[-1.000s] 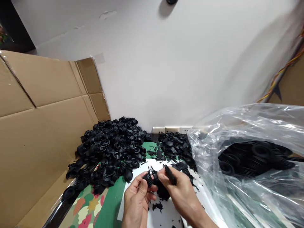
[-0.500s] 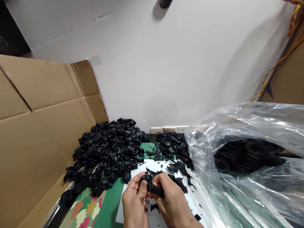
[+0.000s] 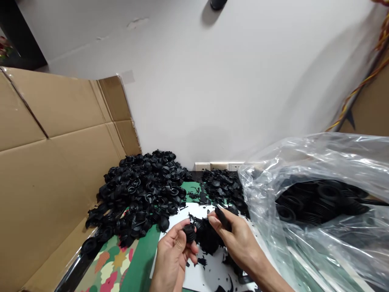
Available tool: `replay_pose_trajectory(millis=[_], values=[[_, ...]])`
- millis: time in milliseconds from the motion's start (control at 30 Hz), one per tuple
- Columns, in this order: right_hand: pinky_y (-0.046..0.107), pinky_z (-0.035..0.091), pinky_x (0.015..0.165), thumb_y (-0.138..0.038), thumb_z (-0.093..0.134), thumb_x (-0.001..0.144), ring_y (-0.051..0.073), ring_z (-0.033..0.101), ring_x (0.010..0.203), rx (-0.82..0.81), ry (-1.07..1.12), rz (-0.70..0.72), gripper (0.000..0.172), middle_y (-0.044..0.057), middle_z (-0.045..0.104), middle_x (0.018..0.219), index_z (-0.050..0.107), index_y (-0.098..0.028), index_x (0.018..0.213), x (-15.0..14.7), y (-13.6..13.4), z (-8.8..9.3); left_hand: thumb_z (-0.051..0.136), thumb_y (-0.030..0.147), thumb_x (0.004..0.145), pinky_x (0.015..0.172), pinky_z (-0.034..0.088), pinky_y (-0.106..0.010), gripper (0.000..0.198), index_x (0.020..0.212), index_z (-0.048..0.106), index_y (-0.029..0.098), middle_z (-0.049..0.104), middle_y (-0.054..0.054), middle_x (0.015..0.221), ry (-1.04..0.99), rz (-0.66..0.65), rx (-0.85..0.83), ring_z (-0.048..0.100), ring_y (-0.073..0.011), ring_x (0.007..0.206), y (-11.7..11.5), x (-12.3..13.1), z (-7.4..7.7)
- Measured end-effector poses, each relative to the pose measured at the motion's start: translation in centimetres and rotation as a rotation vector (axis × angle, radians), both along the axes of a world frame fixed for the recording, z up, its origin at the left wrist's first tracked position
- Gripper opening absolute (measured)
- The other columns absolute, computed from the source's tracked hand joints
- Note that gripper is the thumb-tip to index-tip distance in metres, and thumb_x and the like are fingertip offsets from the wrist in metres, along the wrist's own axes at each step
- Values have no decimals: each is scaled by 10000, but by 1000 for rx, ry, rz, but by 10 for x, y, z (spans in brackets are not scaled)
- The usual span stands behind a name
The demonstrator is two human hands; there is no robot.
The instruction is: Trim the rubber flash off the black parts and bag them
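The wall stands behind the white sheet, and the cardboard rises to the sheet's left, most likely as a screen against spilling; the clear bag lies to the right of the sheet with its mouth gaping, so the black rubber parts inside seem placed within easy reach; the worktop shows green along the sheet's left edge; the big heap sits beyond and left of the sheet, while a smaller heap lies behind its far edge, and the two look parted so as not to mix; the sheet itself probably serves to make dark bits easy to see.

The left hand hangs over the sheet's left part, palm turned inward, thumb and fingers pinching a ribbed rubber part, seemingly to steady it with one side exposed; the right hand reaches over the sheet's right part, forearm slanting, fingers curled, its grip pressed around a black stick whose hidden end cannot be made out; the hands are apart; black scraps lie on the sheet below them.
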State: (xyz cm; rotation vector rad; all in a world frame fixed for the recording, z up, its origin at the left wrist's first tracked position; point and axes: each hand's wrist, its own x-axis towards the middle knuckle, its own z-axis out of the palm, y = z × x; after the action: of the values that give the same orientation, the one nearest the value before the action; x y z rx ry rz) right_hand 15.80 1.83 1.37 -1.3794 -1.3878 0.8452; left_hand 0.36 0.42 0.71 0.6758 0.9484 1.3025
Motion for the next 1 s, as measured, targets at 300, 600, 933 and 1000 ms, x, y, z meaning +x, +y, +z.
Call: replay_pose_trajectory(millis=[300,600,933,1000], values=[[282,406,618,-324,523,794,182,538,687,45,107,274,183,23,590,746,633,-177,785,4,-14,4,864,219,464,631,496,-231,386,840,779,234,681,-39,841,498,-17,404,602,-198,742,8,-14,-1],[256,416,624,-107,527,763,172,576,711,158,-30,392,123,53,608,766,633,-163,735,-2,-16,5,843,198,510,643,479,-207,394,889,770,276,670,-16,803,591,-85,495,575,-174,723,8,-18,-4],[234,349,503,-4,506,635,159,548,588,216,-457,387,201,28,579,739,553,-184,708,-11,-20,-2,771,20,478,546,492,-178,338,749,760,221,649,22,681,409,-62,302,590,-129,594,6,-7,-4],[238,343,493,-29,513,633,160,552,568,175,-516,306,184,23,584,741,550,-192,711,-13,-19,-5,781,72,518,583,501,-181,252,726,755,210,660,6,715,415,-2,371,604,-140,636,3,-6,-6]])
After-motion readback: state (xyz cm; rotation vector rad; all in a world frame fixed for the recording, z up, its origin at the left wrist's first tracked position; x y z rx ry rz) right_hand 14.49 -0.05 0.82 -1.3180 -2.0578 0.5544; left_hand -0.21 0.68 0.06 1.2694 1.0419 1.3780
